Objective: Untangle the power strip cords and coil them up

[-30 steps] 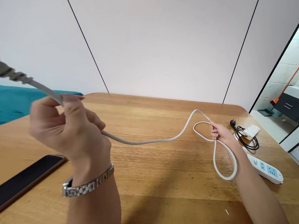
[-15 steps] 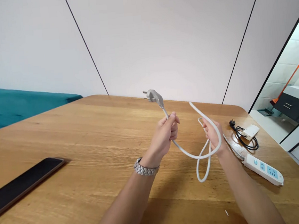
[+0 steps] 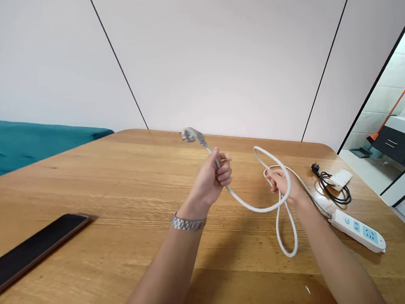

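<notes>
I see a pale wall (image 3: pixel 222 51) with thin dark seams behind the wooden table (image 3: pixel 85 190). Left of the table sits a teal sofa (image 3: pixel 20 139); right of it, a tiled room holds a dark cabinet (image 3: pixel 397 147).

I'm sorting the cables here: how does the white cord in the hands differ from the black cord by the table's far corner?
The white cord is thick, held up in loose loops by the left hand and right hand. The black cord is thinner, lying untouched in a small coil on the table. Both end in a plug.
</notes>
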`<state>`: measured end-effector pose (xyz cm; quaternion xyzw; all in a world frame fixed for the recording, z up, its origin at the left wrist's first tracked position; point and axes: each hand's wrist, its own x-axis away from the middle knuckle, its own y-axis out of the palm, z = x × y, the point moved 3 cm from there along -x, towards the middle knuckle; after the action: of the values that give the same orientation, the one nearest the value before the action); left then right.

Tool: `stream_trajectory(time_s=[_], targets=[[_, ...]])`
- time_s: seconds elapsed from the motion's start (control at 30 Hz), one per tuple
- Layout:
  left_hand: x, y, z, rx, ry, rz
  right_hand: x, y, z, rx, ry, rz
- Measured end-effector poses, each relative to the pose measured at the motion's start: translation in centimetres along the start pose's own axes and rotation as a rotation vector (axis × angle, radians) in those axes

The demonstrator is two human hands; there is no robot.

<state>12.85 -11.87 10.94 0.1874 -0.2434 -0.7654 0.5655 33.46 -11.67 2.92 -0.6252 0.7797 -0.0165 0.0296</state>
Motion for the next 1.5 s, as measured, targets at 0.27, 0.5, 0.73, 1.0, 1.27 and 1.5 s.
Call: stream_trajectory(time_s=[0.27, 0.5, 0.73, 1.0, 1.27, 1.5], targets=[[2.5, -4.3, 7.1, 0.305, 0.303, 0.219, -2.0, -4.2, 2.2, -0.186, 0.223, 0.235], [5.7, -6.0, 9.9, 0.266, 0.608, 0.505, -2.3, -5.9, 3.3, -0.294, 0.264, 0.369], [3.1, -2.6, 6.6, -0.248, 0.783, 0.438, -1.1, -2.9, 0.3, -0.337, 0.058, 0.387], [-0.4, -0.8, 0.1, -0.109, 0.376, 0.247, 4.0, 3.1, -3.0, -0.069, -0.56, 0.13], [-0.4, 0.2, -1.4, 0.014, -0.075, 0.048, 7.9, 6.3, -4.5, 0.366, -0.815, -0.302], [0.7, 2.1, -2.2, -0.042, -0.004, -0.002, 6.6, 6.2, -3.8, 0.363, -0.673, -0.366]])
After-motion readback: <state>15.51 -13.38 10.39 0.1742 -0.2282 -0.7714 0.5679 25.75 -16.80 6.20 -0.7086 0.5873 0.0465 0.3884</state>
